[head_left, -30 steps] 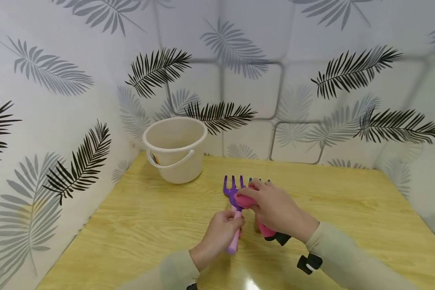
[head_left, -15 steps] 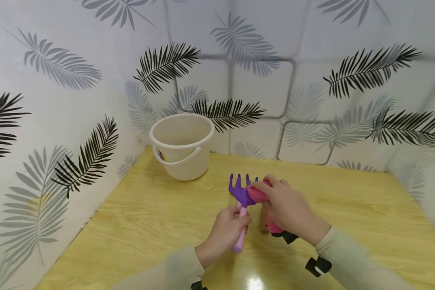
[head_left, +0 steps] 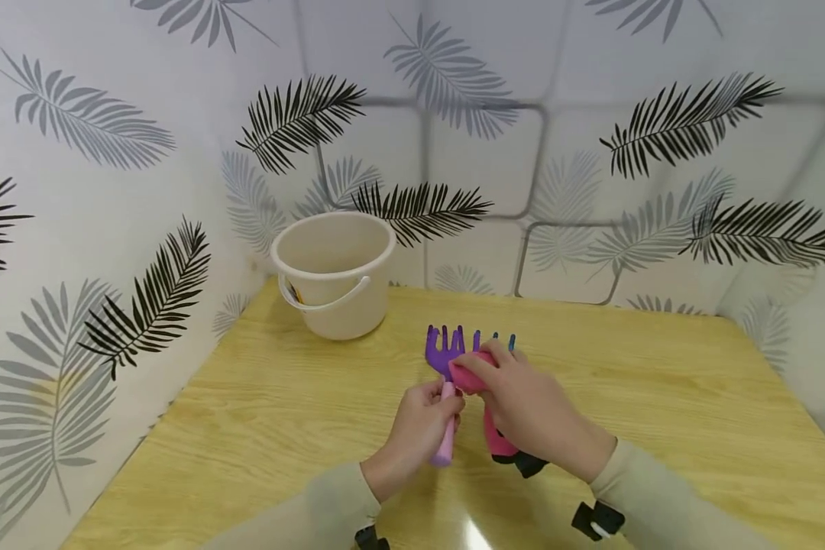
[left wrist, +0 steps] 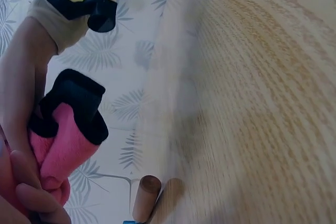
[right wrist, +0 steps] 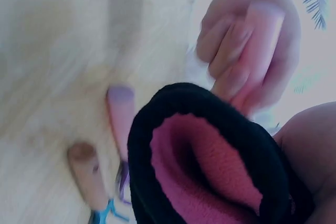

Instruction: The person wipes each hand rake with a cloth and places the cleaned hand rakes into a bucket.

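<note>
My left hand (head_left: 418, 428) grips the pink handle (head_left: 444, 439) of a small hand fork, its purple tined head (head_left: 440, 357) pointing away from me. In my right hand (head_left: 532, 409) is a piece of pink fleece fabric (head_left: 473, 373), pinched against the fork near where head and handle meet. A black-edged end of this fabric hangs below the palm; the right wrist view looks into its tube-like opening (right wrist: 205, 166). Whether it is a sock or a glove I cannot tell. The right hand hides part of the fork's neck.
On the wooden table (head_left: 302, 428) lie a second pink-handled tool (right wrist: 121, 116) and a brown-handled tool (right wrist: 86, 174) with teal metal, both mostly behind my right hand in the head view. A cream bucket (head_left: 344, 305) stands back left, near the patterned wall covering.
The fabric moved right across the fork's purple head, then back left to its neck. Both hands keep their holds. The bucket has stayed put while the head view shifts slightly.
</note>
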{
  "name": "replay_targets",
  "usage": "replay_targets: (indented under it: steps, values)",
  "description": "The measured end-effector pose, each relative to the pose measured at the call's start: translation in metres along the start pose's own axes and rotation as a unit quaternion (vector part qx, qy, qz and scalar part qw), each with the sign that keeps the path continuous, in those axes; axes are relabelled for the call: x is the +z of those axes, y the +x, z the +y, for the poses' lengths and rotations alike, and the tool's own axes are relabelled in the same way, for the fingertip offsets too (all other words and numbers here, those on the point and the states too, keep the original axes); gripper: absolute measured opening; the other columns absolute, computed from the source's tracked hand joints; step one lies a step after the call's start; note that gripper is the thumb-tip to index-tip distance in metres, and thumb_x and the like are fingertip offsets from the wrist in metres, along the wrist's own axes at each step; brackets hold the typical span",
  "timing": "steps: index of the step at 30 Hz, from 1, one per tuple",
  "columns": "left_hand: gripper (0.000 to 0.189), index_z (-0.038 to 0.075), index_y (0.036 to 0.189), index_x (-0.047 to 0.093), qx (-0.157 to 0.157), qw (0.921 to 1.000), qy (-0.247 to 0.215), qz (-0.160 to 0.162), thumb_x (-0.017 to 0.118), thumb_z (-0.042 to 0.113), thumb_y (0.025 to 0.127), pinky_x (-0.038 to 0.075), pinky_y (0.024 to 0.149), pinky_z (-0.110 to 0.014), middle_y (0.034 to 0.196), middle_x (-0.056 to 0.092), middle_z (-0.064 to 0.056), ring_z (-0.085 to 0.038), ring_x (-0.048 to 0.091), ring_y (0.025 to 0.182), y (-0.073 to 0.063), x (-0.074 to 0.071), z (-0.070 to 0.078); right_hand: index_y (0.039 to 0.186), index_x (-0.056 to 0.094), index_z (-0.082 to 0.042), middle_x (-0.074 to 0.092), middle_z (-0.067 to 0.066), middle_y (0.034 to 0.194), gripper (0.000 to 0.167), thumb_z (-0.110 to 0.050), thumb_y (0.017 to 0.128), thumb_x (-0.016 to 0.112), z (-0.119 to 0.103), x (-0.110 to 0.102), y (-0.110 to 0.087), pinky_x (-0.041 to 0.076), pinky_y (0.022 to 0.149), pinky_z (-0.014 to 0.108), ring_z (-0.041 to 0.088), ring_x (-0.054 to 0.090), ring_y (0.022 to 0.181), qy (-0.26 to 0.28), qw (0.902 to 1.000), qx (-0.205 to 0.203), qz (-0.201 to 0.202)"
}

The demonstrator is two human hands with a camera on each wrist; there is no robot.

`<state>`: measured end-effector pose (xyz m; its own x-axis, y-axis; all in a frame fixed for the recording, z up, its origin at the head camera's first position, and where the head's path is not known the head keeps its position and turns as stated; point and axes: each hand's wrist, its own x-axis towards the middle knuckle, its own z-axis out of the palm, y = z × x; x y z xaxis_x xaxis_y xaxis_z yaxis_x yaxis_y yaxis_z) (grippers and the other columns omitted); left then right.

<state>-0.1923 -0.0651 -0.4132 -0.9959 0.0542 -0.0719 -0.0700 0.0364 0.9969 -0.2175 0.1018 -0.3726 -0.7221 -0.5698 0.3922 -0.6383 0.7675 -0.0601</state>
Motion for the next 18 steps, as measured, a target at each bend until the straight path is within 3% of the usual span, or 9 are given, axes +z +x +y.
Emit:
replay_targets:
  steps: [5,11,18]
  values:
    - [0.03,-0.008,0.117,0.063,-0.008,0.9999,-0.003,-0.009,0.062,0.011,0.095,0.046,0.058,-0.023,0.081,0.061,-0.004,-0.012,0.055,0.067,-0.002,0.0,0.0,0.133,0.061,-0.02,0.06,0.012,0.116,0.053,-0.004,0.084,0.072,0.02,0.006,0.009,0.053,0.05,0.033,0.03,0.059,0.08,-0.001,0.9989,0.046,-0.009]
    - [0.037,-0.009,0.125,0.061,-0.011,0.9998,0.002,-0.017,0.063,0.011,0.094,0.046,0.058,-0.022,0.082,0.064,-0.006,-0.012,0.056,0.067,-0.004,0.0,-0.001,0.132,0.062,-0.017,0.06,0.013,0.113,0.054,-0.006,0.081,0.076,0.034,0.008,0.014,0.051,0.047,0.032,0.028,0.058,0.075,-0.011,0.9975,0.069,-0.015]
    - [0.044,-0.01,0.131,0.057,-0.01,0.9997,0.011,-0.017,0.063,0.01,0.092,0.046,0.058,-0.023,0.081,0.063,-0.006,-0.013,0.056,0.067,-0.002,0.0,-0.002,0.122,0.07,-0.024,0.06,0.007,0.108,0.05,0.001,0.078,0.07,0.011,-0.008,0.012,0.041,0.043,0.025,0.021,0.052,0.069,-0.01,0.9985,0.01,-0.052]
